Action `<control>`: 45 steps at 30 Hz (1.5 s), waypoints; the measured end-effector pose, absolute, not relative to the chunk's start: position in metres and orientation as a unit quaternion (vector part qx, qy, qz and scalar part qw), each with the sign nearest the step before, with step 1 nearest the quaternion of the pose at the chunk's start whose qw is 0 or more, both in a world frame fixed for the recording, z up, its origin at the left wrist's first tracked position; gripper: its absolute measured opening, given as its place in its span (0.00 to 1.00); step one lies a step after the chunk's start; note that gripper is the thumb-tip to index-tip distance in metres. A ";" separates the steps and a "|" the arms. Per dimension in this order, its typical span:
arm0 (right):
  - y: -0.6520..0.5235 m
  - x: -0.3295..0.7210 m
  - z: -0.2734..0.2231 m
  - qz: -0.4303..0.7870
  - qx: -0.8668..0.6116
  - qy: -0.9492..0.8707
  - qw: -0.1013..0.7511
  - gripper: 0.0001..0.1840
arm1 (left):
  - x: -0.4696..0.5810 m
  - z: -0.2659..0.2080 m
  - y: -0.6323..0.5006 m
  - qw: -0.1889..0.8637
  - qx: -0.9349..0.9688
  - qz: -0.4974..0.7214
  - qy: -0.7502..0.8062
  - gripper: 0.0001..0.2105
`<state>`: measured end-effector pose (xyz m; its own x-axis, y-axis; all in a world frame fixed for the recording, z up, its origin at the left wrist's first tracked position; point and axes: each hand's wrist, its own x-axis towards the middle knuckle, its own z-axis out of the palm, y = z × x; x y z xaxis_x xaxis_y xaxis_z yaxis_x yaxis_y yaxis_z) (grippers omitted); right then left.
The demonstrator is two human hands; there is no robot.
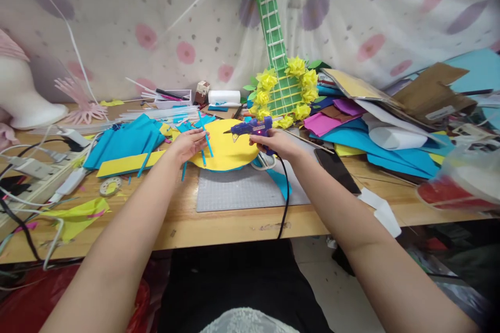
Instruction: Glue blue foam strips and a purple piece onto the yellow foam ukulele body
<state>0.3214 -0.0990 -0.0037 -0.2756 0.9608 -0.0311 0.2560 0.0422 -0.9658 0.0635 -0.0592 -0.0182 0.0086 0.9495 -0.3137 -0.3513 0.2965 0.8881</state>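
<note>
My right hand (273,143) grips a blue hot glue gun (252,128), its nozzle pointing left over a yellow foam shape (226,153) that lies on a grey cutting mat (242,190). The gun's black cord (285,197) runs down off the table's front edge. My left hand (191,143) holds a thin blue foam strip (207,140) tilted above the left edge of the yellow shape. Other blue strips (183,170) lie beside that hand.
A green foam guitar with yellow flowers (279,73) leans on the cloth backdrop. Piled coloured foam sheets (375,140) and cardboard fill the right side. A black phone (338,169), blue foam pieces (125,143), a power strip (35,169), cables and a white mannequin head (23,96) stand around.
</note>
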 end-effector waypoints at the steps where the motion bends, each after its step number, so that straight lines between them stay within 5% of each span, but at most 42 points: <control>1: -0.099 0.316 -0.003 0.489 -0.485 -0.641 0.339 0.20 | 0.062 -0.017 -0.061 0.643 0.302 0.508 0.487 0.06; 14: -0.099 0.300 -0.002 0.496 -0.471 -0.683 0.257 0.22 | 0.059 -0.014 -0.063 0.641 0.301 0.500 0.498 0.05; 45: -0.095 0.300 -0.003 0.494 -0.461 -0.692 0.254 0.21 | 0.061 -0.014 -0.060 0.639 0.337 0.475 0.503 0.05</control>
